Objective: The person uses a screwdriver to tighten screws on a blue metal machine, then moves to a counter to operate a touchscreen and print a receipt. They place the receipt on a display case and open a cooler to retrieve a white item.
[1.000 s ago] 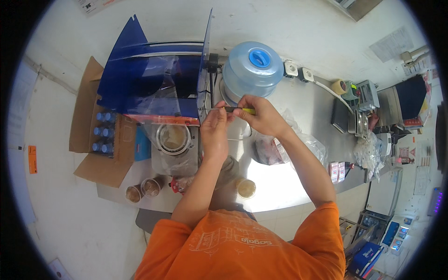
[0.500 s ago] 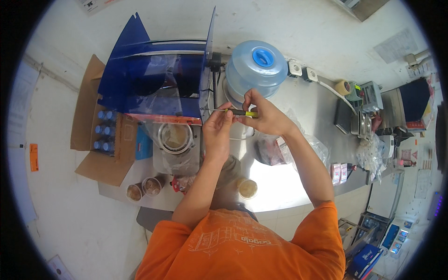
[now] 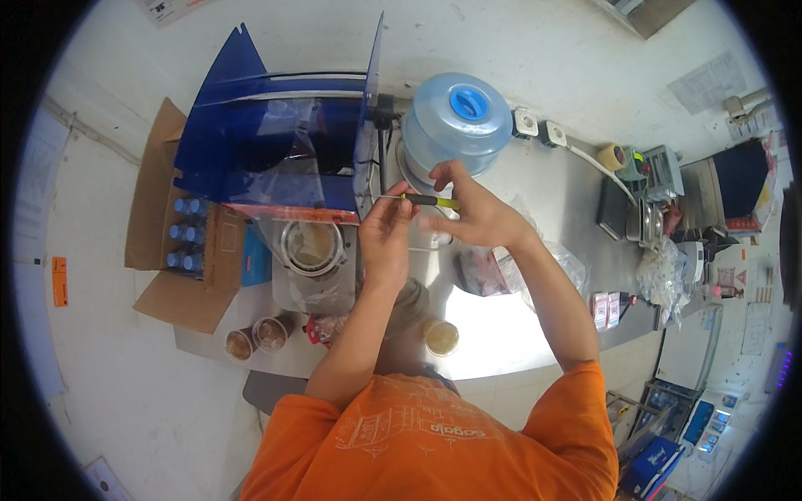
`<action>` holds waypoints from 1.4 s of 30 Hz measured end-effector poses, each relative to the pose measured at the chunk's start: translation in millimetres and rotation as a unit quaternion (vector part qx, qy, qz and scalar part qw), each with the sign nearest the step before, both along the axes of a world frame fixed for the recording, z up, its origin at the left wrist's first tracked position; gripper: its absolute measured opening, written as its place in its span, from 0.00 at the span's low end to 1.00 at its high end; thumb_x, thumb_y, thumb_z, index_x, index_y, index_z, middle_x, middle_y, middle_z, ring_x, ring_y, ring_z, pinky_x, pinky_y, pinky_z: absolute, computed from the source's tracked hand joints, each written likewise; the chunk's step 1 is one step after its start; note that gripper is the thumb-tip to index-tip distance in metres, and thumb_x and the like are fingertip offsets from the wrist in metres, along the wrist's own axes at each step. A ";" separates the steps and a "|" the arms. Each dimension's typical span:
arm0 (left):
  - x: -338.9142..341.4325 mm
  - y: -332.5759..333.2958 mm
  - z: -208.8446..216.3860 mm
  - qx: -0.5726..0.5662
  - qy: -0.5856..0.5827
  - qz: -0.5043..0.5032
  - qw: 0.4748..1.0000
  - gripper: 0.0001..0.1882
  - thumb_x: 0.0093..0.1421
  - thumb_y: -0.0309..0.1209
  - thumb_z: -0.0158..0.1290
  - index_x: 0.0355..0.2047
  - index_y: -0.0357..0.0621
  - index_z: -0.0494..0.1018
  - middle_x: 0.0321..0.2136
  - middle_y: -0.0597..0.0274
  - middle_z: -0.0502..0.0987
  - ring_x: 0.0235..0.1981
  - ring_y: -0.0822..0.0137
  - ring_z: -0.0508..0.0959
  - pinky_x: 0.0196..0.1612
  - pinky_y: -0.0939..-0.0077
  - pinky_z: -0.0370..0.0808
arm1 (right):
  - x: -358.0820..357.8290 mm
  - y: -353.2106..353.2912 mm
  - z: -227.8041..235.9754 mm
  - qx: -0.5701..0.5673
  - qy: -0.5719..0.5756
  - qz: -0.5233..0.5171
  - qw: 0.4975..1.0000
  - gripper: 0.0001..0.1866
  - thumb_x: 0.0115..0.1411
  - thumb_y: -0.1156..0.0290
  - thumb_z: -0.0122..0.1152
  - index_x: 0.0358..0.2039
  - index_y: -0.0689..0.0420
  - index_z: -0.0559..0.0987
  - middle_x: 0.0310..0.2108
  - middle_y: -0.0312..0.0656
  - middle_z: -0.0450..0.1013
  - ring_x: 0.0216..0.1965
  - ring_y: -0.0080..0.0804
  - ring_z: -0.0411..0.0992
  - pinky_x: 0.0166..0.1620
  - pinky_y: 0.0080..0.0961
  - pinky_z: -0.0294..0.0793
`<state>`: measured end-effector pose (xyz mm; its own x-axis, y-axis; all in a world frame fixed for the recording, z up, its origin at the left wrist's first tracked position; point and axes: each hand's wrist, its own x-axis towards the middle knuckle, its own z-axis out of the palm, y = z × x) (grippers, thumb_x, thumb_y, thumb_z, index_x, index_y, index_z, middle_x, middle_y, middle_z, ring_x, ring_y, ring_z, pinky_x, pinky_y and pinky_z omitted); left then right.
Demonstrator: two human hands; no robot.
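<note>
A screwdriver (image 3: 428,199) with a black and yellow-green handle lies level, its thin shaft meeting the side panel of a blue-cased machine (image 3: 276,188). My left hand (image 3: 385,242) pinches it where shaft and handle join, close to the panel. Around the handle's yellow end my right hand (image 3: 486,215) is open, thumb and fingers apart; whether the palm touches the handle I cannot tell. Clear film hangs in the machine. Below its front, a round metal holder (image 3: 312,248) contains a cup. Behind my hands stands a large blue water jug (image 3: 458,125).
On the left, a cardboard box (image 3: 180,292) holds several capped bottles. Two filled cups (image 3: 271,334) stand at the table's front edge, another cup (image 3: 441,337) right of my left forearm. Plastic bags (image 3: 489,271) lie under my right arm. Wall sockets (image 3: 525,123) are beside the jug.
My right hand has loosened from the screwdriver handle, its thumb and fingers spreading apart. My left hand keeps its pinch in nearly the same place.
</note>
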<state>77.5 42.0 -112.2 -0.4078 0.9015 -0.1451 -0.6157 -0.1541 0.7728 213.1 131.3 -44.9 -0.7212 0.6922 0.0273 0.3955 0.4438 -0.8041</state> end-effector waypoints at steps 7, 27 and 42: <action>-4.6 -1.4 4.0 0.012 -0.089 0.020 0.996 0.23 0.64 0.35 0.55 0.57 0.41 0.66 0.51 0.62 0.70 0.51 0.70 0.70 0.57 0.70 0.68 | -2.4 10.5 -1.3 0.005 -0.054 0.005 0.999 0.29 0.56 0.57 0.66 0.48 0.64 0.67 0.39 0.48 0.68 0.34 0.35 0.67 0.38 0.30 0.69; -10.2 -5.4 15.5 0.039 -0.405 0.025 0.913 0.16 0.63 0.37 0.55 0.50 0.56 0.71 0.48 0.72 0.71 0.52 0.68 0.68 0.53 0.70 0.67 | -3.7 2.6 0.0 0.048 -0.054 0.003 0.997 0.25 0.55 0.63 0.67 0.44 0.66 0.67 0.37 0.53 0.67 0.40 0.47 0.68 0.44 0.35 0.68; -12.2 -5.5 13.7 0.051 -0.417 0.021 0.907 0.14 0.64 0.35 0.54 0.49 0.54 0.71 0.46 0.72 0.72 0.51 0.67 0.68 0.53 0.69 0.67 | -4.2 4.3 8.7 0.029 -0.076 0.003 0.997 0.25 0.56 0.63 0.65 0.44 0.67 0.66 0.43 0.55 0.65 0.43 0.50 0.69 0.48 0.36 0.68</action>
<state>65.3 36.5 -98.5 -0.2290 0.9141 -0.3347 -0.9717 -0.2353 0.0222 208.9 135.6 -36.2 -0.7248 0.6876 -0.0432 0.5078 0.4908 -0.7080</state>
